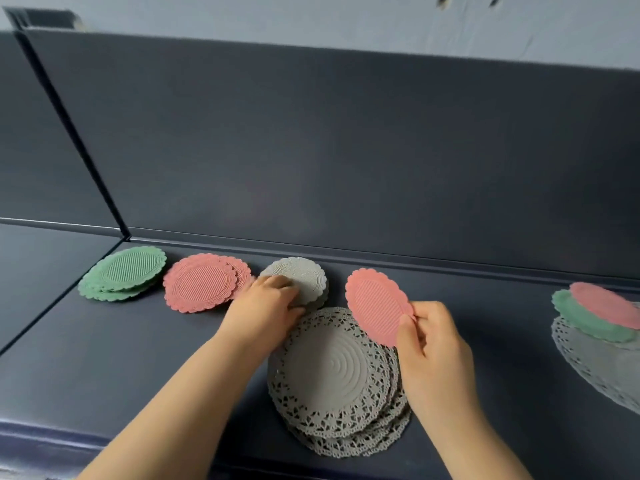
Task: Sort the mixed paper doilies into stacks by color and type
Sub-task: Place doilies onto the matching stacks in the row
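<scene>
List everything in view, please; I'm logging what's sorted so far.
green stack: several, green, far left by the back wall
pink stack: at least two, pink, right of the green stack
small grey stack: several, grey, centre back, under the left hand
lace stack: several, grey, centre front
held doily: one, pink, tilted above the lace stack
mixed pile: pink on green on grey lace, right edge
table: one, dark blue
left hand: resting on the small grey stack
right hand: fingers pinching the held doily
</scene>
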{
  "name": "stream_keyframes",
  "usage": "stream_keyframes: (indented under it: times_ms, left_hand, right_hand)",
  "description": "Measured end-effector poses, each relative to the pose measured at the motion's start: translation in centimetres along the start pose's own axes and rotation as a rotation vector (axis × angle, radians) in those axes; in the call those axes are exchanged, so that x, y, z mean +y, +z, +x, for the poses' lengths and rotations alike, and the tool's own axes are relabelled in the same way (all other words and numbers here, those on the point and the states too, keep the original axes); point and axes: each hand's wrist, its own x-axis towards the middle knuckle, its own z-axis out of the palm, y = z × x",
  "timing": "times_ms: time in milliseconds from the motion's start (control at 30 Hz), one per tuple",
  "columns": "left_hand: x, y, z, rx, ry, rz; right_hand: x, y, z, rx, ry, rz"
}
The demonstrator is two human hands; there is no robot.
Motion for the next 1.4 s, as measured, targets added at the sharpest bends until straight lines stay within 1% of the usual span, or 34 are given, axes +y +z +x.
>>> stream_keyframes:
  times_ms: [67, 133, 233, 433, 533, 600, 667, 767, 800, 833, 900, 933, 967, 1067, 1200, 1267, 1400]
  left_hand:
    - [0.3, 0.0, -0.5, -0.029, -0.014, 0.056]
    - [0.8, -1.1, -1.4, 0.046, 0.046, 0.080]
    - [0.5, -2.5, -2.9, 0.144, 0.087, 0.123]
    - [-2.7, -3.9, -5.0, 0.136, 0.023, 0.145]
    - [-5.4, -4.5, -5.4, 0.167, -0.026, 0.115]
    - [-7.7, -5.0, -5.6, 0.176, -0.031, 0.104]
    - [-10.6, -5.8, -6.1, 0.182, -0.034, 0.096]
    - [-14.6, -6.8, -6.5, 0.191, -0.025, 0.086]
    - [-15.8, -7.1, -6.7, 0.186, -0.017, 0.086]
    - [-17.0, -7.4, -6.8, 0.184, -0.008, 0.079]
    - [-19.2, -7.9, -7.0, 0.197, 0.020, 0.060]
    - [-20.1, -8.2, -7.0, 0.200, 0.035, 0.056]
    - [-21.0, -8.5, -6.9, 0.199, 0.052, 0.057]
    - [-22.8, -8.8, -6.6, 0.185, 0.105, 0.048]
    - [-22.8, -8.5, -6.2, 0.139, 0.178, -0.019]
    - [-22.6, -8.2, -6.3, 0.127, 0.213, -0.048]
    - [-22.3, -7.7, -6.6, 0.112, 0.268, -0.075]
  right_hand:
    - [0.3, -0.3, 0.5, -0.004, 0.011, -0.006]
    - [0.4, -0.1, 1.0, -0.026, 0.022, -0.004]
    - [0.3, 0.7, 2.0, -0.070, 0.021, 0.014]
    - [-1.0, 3.9, 3.2, -0.103, -0.035, -0.003]
    - [-2.9, 5.9, 3.5, -0.139, -0.060, -0.016]
    - [-4.6, 7.6, 3.9, -0.176, -0.082, -0.071]
    - [-7.0, 10.1, 4.3, -0.150, -0.118, -0.111]
    - [-10.2, 15.0, 4.6, -0.017, -0.224, -0.169]
    - [-11.0, 17.1, 4.5, -0.040, -0.260, -0.219]
    - [-11.6, 19.1, 4.2, -0.140, -0.268, -0.280]
    - [-11.6, 23.1, 3.2, -0.449, -0.255, -0.489]
    - [-11.2, 24.4, 2.5, -0.547, -0.268, -0.593]
    - [-11.0, 25.3, 1.9, -0.575, -0.279, -0.645]
    - [-11.2, 25.5, 0.8, -0.478, -0.195, -0.566]
    - [-12.2, 24.4, -0.9, -0.385, -0.137, -0.504]
    - [-12.8, 24.2, -2.0, -0.362, -0.130, -0.476]
    - [-13.4, 24.3, -3.2, -0.331, -0.174, -0.474]
